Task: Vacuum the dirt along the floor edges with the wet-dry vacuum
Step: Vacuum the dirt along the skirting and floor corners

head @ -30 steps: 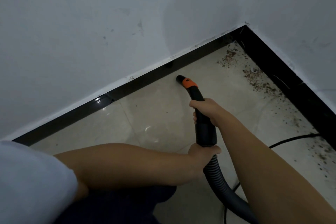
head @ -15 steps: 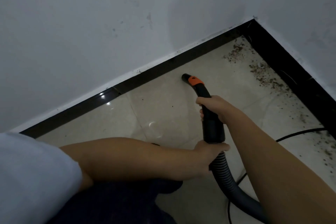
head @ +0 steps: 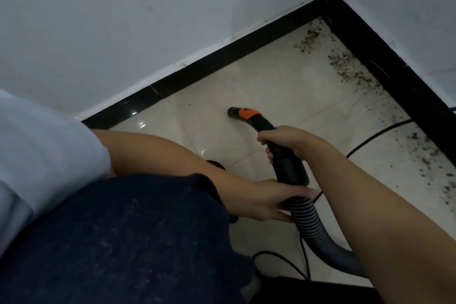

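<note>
Here the black nozzle (head: pixel 266 136) runs from the near right up toward the far left, its orange-banded mouth low over the pale floor (head: pixel 283 86), well apart from the black skirting (head: pixel 222 57). The right hand (head: pixel 286 142) is wrapped round the nozzle's middle, and the left hand (head: pixel 269 201) clasps the ribbed hose (head: pixel 308 219) just behind it. Dirt (head: pixel 345 64) lies along the right skirting, far right of the mouth, and a cord (head: pixel 377 133) crosses the floor there.

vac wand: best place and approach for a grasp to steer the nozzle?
Grip the smooth black rigid tube behind the orange collar, coming from above and wrapping round it, as the right hand does. It is thick, round and slopes down to the nozzle. A second grip, like the left hand, suits the cuff where the ribbed hose begins.
</note>
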The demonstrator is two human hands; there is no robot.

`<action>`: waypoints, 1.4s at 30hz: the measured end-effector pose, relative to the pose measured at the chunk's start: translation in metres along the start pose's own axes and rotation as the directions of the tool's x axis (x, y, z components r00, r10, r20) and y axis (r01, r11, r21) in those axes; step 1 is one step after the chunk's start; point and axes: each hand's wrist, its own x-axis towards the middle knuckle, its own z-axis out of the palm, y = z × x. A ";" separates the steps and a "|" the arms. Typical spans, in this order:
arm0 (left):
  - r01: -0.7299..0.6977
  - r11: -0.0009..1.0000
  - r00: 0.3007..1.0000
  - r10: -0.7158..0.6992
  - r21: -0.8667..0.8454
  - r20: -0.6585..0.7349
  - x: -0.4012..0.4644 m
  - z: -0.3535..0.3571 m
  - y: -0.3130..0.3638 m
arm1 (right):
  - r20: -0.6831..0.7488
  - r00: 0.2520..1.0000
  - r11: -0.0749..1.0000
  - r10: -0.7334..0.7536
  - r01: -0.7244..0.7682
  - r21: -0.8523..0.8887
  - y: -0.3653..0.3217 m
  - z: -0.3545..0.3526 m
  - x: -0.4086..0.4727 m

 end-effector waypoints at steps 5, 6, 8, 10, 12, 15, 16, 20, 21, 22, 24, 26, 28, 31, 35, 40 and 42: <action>-0.035 0.999 0.997 0.034 -0.008 -0.076 -0.013 -0.022 0.001 | 0.048 0.998 0.999 -0.030 0.031 -0.015 -0.015 0.024 0.014; -0.045 0.999 0.994 0.043 -0.020 -0.096 -0.015 -0.026 0.002 | 0.059 0.998 0.999 -0.036 0.038 -0.030 -0.020 0.029 0.017; -0.066 0.997 0.989 0.058 -0.049 -0.136 -0.019 -0.034 0.004 | 0.079 0.996 0.997 -0.043 0.047 -0.057 -0.030 0.038 0.022; -0.080 0.994 0.983 0.066 -0.074 -0.170 -0.024 -0.043 0.006 | 0.095 0.994 0.997 -0.050 0.056 -0.062 -0.039 0.048 0.027; -0.096 0.990 0.976 0.072 -0.106 -0.206 -0.026 -0.052 0.006 | 0.109 0.992 0.995 -0.064 0.072 -0.069 -0.046 0.058 0.032; -0.108 0.986 0.963 0.072 -0.126 -0.258 -0.029 -0.063 0.007 | 0.122 0.989 0.993 -0.081 0.091 -0.080 -0.054 0.070 0.041; -0.108 0.986 0.960 0.071 -0.125 -0.271 -0.028 -0.065 0.007 | 0.130 0.988 0.993 -0.080 0.090 -0.074 -0.055 0.071 0.043; -0.105 0.990 0.952 0.072 -0.097 -0.298 -0.021 -0.067 0.009 | 0.117 0.990 0.996 -0.085 0.087 -0.010 -0.054 0.068 0.048; -0.106 0.991 0.950 0.076 -0.086 -0.302 -0.017 -0.065 0.010 | 0.081 0.993 0.996 -0.091 0.089 0.030 -0.052 0.063 0.047; -0.111 0.992 0.947 0.085 -0.068 -0.311 -0.012 -0.063 0.011 | 0.031 0.995 0.992 -0.095 0.092 0.087 -0.049 0.056 0.046; -0.115 0.993 0.936 0.106 -0.007 -0.336 -0.002 -0.056 0.015 | -0.097 0.991 0.971 -0.092 0.111 0.210 -0.041 0.038 0.045; -0.106 0.992 0.929 0.124 0.068 -0.349 0.009 -0.044 0.022 | -0.225 0.972 0.942 -0.069 0.138 0.307 -0.033 0.016 0.042; -0.097 0.985 0.924 0.142 0.143 -0.355 0.019 -0.032 0.031 | -0.322 0.946 0.907 -0.034 0.165 0.388 -0.027 -0.006 0.040; -0.097 0.963 0.925 0.181 0.252 -0.334 0.036 -0.018 0.045 | -0.418 0.908 0.843 0.029 0.202 0.499 -0.017 -0.036 0.039; -0.084 0.929 0.936 0.198 0.361 -0.291 0.058 -0.007 0.061 | -0.495 0.862 0.782 0.106 0.235 0.577 -0.005 -0.065 0.040; -0.074 0.866 0.951 0.210 0.495 -0.226 0.078 0.009 0.074 | -0.557 0.808 0.717 0.190 0.273 0.641 0.009 -0.093 0.040; -0.090 0.842 0.958 0.220 0.532 -0.185 0.087 0.016 0.080 | -0.576 0.789 0.687 0.214 0.298 0.663 0.017 -0.105 0.040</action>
